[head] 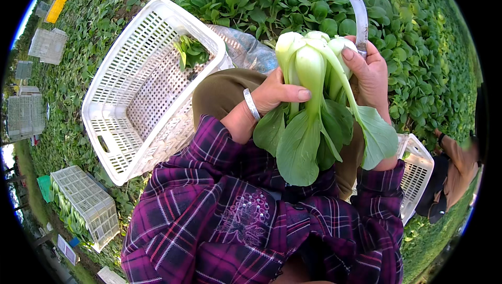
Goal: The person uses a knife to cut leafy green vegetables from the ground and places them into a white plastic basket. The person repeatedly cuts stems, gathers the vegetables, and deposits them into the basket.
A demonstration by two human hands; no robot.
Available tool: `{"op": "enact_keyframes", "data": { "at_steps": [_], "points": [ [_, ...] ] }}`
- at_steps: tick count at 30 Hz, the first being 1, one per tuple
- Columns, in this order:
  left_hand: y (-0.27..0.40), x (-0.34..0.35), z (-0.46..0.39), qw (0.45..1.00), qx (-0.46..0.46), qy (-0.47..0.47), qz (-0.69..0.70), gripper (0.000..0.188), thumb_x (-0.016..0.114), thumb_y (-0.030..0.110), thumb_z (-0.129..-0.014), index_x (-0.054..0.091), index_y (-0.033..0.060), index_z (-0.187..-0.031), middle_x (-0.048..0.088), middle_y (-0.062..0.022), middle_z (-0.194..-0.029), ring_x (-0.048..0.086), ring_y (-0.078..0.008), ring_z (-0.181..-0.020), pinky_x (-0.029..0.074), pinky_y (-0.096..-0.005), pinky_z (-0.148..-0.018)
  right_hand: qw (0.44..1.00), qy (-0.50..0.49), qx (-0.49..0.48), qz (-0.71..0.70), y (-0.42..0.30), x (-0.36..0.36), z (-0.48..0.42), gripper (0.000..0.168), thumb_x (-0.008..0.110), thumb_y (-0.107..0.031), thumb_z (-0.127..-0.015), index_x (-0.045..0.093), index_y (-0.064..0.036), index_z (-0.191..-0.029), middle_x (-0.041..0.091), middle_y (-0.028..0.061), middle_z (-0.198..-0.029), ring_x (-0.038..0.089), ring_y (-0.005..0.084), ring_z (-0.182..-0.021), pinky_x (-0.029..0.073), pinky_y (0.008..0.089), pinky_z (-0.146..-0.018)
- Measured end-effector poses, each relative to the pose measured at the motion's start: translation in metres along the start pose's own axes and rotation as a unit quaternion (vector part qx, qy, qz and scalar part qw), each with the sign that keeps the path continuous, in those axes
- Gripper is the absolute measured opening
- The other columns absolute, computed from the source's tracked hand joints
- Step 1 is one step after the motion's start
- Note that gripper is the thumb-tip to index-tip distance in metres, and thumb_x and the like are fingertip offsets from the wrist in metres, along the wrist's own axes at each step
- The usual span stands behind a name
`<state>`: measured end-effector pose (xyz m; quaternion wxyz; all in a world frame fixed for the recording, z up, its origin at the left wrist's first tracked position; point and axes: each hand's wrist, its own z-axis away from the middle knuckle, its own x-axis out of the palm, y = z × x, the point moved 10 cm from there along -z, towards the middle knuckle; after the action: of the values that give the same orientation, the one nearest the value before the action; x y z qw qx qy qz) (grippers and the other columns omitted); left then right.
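Note:
Several heads of bok choy (310,66) are bunched before my chest, pale bases up and green leaves hanging down. My left hand (280,91) is closed around their stalks, its thumb across the front. At the right of the bunch, my right hand (368,68) grips a curved knife (357,13), blade pointing up, with its handle mostly hidden in the palm. The thumb of that same hand presses against a bok choy base. One loose outer leaf (376,135) droops on the right side of the bunch.
A white plastic crate (117,119) with a few green leaves (192,53) inside stands at my left. Beyond my knee lies a plastic sack (249,48). Dense bok choy plants (411,21) grow ahead. Another person (457,166) is beside a white crate (417,174) at right. A filled crate (88,201) sits at lower left.

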<state>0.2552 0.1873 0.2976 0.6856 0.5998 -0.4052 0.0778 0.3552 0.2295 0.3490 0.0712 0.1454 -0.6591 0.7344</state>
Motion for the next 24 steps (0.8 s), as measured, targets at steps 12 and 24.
{"op": "enact_keyframes", "data": {
  "at_steps": [12, 24],
  "points": [
    [0.016, -0.001, -0.007, 0.991, 0.058, 0.025, -0.122, 0.064, 0.071, 0.008, -0.057, 0.04, 0.004, -0.113, 0.051, -0.0036, -0.103, 0.049, -0.0127, -0.094, 0.04, -0.0281, -0.083, 0.945, -0.095, -0.111, 0.293, -0.052, 0.003, -0.002, 0.039, 0.073, -0.019, -0.063, 0.056, -0.002, -0.094, 0.053, -0.0016, -0.077, 0.044, 0.0034, -0.064, 0.036, 0.0152, -0.055],
    [0.002, 0.002, 0.005, 0.965, 0.041, 0.002, -0.259, 0.074, 0.072, 0.015, -0.048, 0.037, 0.0, -0.111, 0.053, -0.0092, -0.101, 0.051, -0.0155, -0.093, 0.039, -0.0294, -0.085, 0.848, -0.261, 0.051, 0.459, -0.026, 0.023, 0.018, 0.04, 0.075, -0.016, -0.057, 0.056, 0.002, -0.088, 0.049, 0.001, -0.077, 0.047, 0.0091, -0.07, 0.038, 0.0205, -0.064]
  ]
}}
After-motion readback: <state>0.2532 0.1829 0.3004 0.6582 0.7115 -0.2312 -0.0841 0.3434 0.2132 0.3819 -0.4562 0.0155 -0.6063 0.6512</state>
